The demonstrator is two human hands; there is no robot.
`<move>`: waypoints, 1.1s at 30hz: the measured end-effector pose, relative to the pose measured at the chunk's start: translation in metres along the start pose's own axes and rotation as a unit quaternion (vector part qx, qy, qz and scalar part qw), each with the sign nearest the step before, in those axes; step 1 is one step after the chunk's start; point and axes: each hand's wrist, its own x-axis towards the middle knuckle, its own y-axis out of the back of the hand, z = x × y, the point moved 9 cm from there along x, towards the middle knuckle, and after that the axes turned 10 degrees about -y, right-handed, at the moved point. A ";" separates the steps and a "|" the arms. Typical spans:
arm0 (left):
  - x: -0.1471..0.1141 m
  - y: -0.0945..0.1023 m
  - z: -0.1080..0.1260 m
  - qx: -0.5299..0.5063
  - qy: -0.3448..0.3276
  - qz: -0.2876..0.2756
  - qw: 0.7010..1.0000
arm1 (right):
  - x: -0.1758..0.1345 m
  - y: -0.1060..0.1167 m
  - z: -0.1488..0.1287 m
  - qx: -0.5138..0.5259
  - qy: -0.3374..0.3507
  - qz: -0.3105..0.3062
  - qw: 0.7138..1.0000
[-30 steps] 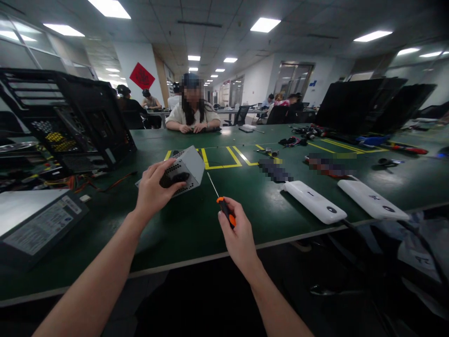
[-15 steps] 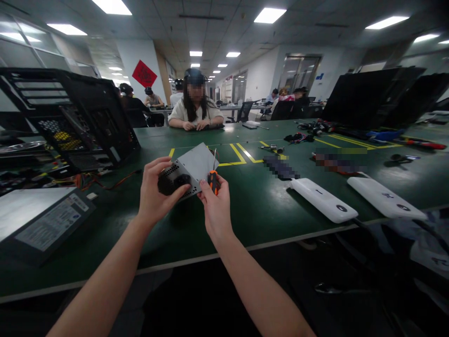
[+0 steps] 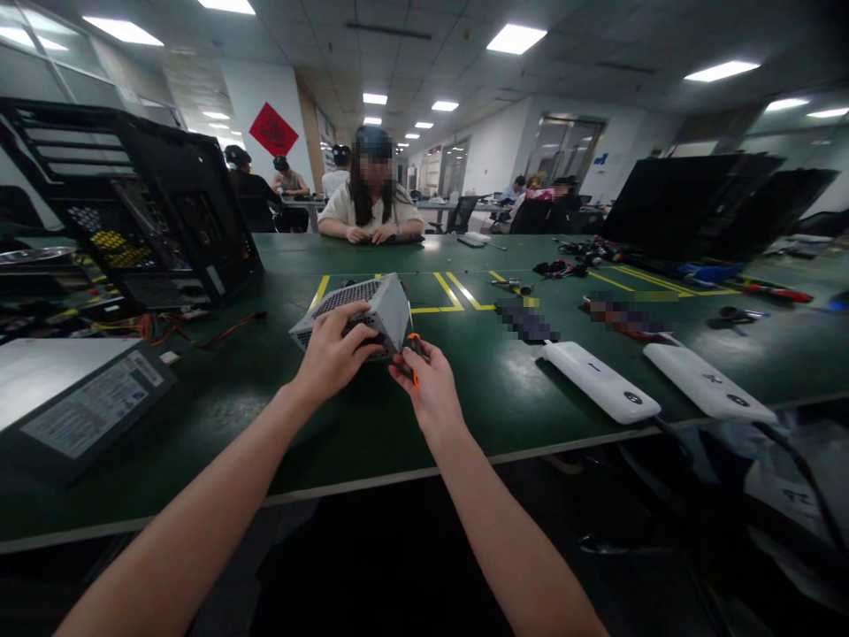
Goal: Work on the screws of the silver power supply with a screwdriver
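A grey metal computer power supply (image 3: 394,310) with perforated sides is tilted above the green table in front of me. My left hand (image 3: 336,352) grips it from the near side, fingers over its top edge and thumb along the lower side. Close to its right end, my right hand (image 3: 428,380) is closed around a screwdriver (image 3: 416,354) with a black and orange handle. The shaft points up past the unit's right face. Whether the right fingertips touch the power supply, I cannot tell.
An open black computer case (image 3: 165,212) stands at the left, with another power supply (image 3: 86,398) nearer me. White power banks (image 3: 600,380) lie at the right, before dark monitors (image 3: 690,212). Across the table (image 3: 504,416) sits a person (image 3: 371,203).
The power supply has been turned, so its perforated top and right end now show. My left hand has shifted right over it. My right hand has moved slightly right and down with the screwdriver.
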 end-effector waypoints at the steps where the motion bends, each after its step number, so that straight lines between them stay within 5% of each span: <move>1: 0.001 -0.008 0.003 0.012 -0.020 -0.023 0.999 | -0.003 0.005 -0.003 -0.011 0.008 0.003 1.000; 5: 0.005 -0.039 0.017 0.047 -0.082 -0.111 0.989 | -0.018 0.026 -0.016 -0.080 0.070 0.025 0.994; 10: 0.007 -0.056 0.012 0.050 -0.057 -0.139 0.987 | -0.035 0.038 -0.019 -0.261 0.124 0.004 0.957; 18: -0.004 -0.049 -0.005 0.003 -0.001 -0.112 0.994 | -0.066 0.030 -0.020 -0.499 0.232 0.056 0.833; 29: -0.004 -0.048 -0.005 0.012 0.020 -0.096 0.995 | -0.063 0.016 -0.021 -0.592 0.243 0.095 0.763; 33: -0.004 -0.047 -0.003 0.019 0.016 -0.097 0.995 | -0.069 0.005 -0.018 -0.656 0.255 0.121 0.700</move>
